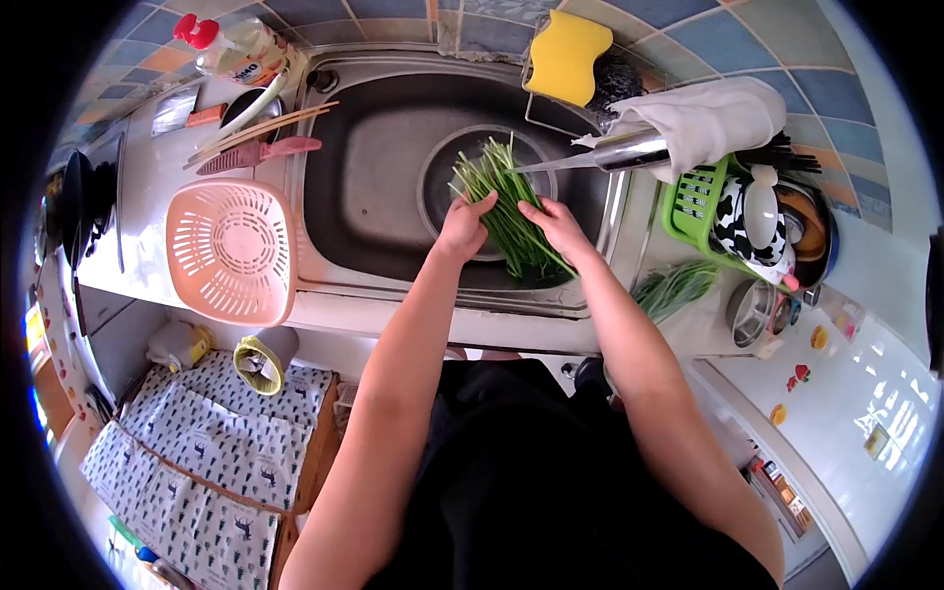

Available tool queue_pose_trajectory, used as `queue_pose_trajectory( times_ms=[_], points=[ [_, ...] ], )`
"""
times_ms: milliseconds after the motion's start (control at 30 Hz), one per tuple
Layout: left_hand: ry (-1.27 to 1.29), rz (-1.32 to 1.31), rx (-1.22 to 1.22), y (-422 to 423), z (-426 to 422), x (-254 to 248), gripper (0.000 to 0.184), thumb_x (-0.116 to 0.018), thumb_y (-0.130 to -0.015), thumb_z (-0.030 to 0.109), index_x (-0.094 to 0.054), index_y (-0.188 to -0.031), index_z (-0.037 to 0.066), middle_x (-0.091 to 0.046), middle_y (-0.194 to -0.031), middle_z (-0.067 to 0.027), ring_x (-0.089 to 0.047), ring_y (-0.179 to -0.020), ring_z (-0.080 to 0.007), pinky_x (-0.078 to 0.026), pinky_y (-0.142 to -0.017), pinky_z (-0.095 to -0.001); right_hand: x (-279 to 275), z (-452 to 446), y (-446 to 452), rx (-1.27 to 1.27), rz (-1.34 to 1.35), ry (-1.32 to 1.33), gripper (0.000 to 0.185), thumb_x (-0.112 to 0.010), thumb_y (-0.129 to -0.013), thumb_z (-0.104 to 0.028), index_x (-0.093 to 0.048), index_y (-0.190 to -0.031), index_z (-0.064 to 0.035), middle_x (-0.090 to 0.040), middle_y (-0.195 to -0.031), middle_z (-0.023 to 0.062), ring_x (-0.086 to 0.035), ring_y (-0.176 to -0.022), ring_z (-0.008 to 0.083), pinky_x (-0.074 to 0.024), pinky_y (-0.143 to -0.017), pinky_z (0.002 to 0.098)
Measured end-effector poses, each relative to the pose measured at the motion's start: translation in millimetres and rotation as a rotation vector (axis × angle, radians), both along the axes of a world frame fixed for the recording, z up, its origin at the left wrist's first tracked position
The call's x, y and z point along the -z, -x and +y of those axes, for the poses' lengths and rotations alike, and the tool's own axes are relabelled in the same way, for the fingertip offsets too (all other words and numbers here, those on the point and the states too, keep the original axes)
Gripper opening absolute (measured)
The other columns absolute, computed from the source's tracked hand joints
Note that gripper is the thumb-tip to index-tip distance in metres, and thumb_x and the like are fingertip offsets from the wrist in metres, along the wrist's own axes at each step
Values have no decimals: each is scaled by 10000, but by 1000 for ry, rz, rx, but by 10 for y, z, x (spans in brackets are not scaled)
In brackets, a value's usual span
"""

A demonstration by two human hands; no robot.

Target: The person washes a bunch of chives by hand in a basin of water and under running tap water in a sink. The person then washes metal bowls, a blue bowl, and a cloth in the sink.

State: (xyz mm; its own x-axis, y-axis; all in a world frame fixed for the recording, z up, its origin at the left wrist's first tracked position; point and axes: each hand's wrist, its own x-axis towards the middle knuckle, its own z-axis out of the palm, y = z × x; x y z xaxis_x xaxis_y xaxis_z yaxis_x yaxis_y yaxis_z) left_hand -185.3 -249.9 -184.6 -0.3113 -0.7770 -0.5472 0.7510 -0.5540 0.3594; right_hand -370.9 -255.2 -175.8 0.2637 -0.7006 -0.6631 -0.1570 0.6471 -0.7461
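Note:
Over the sink (369, 265), a bunch of green leafy stalks (511, 221) is held between my two hands. My left hand (465, 226) is closed round the left side of the bunch, its thumb on top. On the right side, my right hand (558, 231) grips the same bunch. The pale cut ends point up toward the faucet (629, 151), and a stream of water from it reaches them. The darker leafy ends hang down toward the sink's front edge.
A pink basket (236, 251), a pink-handled knife (258, 154) and chopsticks (261, 131) lie left of the sink. More green stalks (677, 290) lie on the right counter, near a green rack (694, 208). A yellow sponge (567, 57) is at the back.

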Motion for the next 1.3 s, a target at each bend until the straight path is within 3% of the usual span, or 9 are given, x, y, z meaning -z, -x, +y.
queue_pose_trajectory(
  times_ms=[267, 467, 567, 667, 833, 967, 1033, 1133, 1300],
  points=[
    [-141, 148, -97, -30, 11, 0, 329, -448, -909, 33, -493, -1230, -21, -573, -1191, -132, -546, -1112, -259, -407, -999, -399, 129, -10, 88, -67, 77, 62, 478, -551, -929, -445, -612, -1045, 15, -626, -897, 19, -515, -822, 90, -418, -748, 246],
    [-238, 290, -137, -75, -34, 68, 340, -411, -881, 59, -508, -1180, -72, -572, -1189, -155, -533, -1119, -285, -370, -1030, -404, -140, -164, -96, -83, 93, 154, 488, -470, -972, -430, -589, -1128, 16, -610, -1011, 20, -516, -934, 93, -400, -882, 256],
    [-239, 310, -196, -95, -105, 94, 330, -411, -874, 57, -517, -1158, -74, -577, -1178, -159, -531, -1118, -290, -370, -1029, -406, -78, -347, -137, -281, 262, 225, 530, -445, -976, -448, -564, -1169, 31, -612, -1047, 53, -515, -978, 111, -395, -911, 270],
    [-232, 296, -249, -130, -175, -30, 311, -414, -880, 62, -525, -1137, -74, -583, -1166, -161, -531, -1117, -290, -370, -1028, -411, -55, -495, -203, -327, 242, 227, 533, -423, -973, -463, -519, -1245, -15, -599, -1192, 154, -536, -1130, 282, -386, -959, 345],
    [-125, 290, -278, -175, -261, -17, 296, -444, -897, 108, -538, -1135, -42, -596, -1152, -132, -540, -1108, -272, -381, -1008, -407, -122, -648, -249, -337, 274, 223, 796, -486, -897, -582, -393, -1346, 69, -376, -1401, 281, -337, -1346, 319, -285, -1078, 347],
    [-96, 280, -222, -145, -285, -151, 359, -462, -910, 216, -539, -1173, -17, -593, -1185, -124, -537, -1120, -265, -376, -1008, -403, 89, -662, -187, -313, 159, 13, 494, -509, -956, -396, -522, -1236, 11, -642, -1012, 111, -612, -959, 154, -470, -827, 255],
    [-73, 345, -184, -115, -308, -243, 403, -450, -923, 272, -532, -1196, -13, -576, -1222, -141, -523, -1156, -275, -366, -1025, -407, -476, -656, -317, -251, -33, -257, 415, -508, -963, -361, -580, -1154, 0, -656, -910, 54, -621, -853, 99, -480, -745, 229],
    [-78, 398, -254, -53, -307, -156, 398, -479, -916, 271, -529, -1195, -9, -584, -1206, -131, -526, -1144, -282, -360, -1033, -413, -351, -589, -311, -260, 57, -137, 385, -510, -964, -345, -608, -1102, 0, -656, -929, 53, -607, -860, 92, -472, -744, 234],
    [-180, 403, -296, -17, -284, 89, 331, -459, -948, 261, -520, -1170, 23, -572, -1186, -126, -528, -1128, -274, -373, -1029, -420, -130, -552, -304, -470, 475, 191, 399, -574, -901, -365, -575, -1109, -24, -619, -1066, 198, -591, -1000, 358, -454, -850, 413]
  ],
)
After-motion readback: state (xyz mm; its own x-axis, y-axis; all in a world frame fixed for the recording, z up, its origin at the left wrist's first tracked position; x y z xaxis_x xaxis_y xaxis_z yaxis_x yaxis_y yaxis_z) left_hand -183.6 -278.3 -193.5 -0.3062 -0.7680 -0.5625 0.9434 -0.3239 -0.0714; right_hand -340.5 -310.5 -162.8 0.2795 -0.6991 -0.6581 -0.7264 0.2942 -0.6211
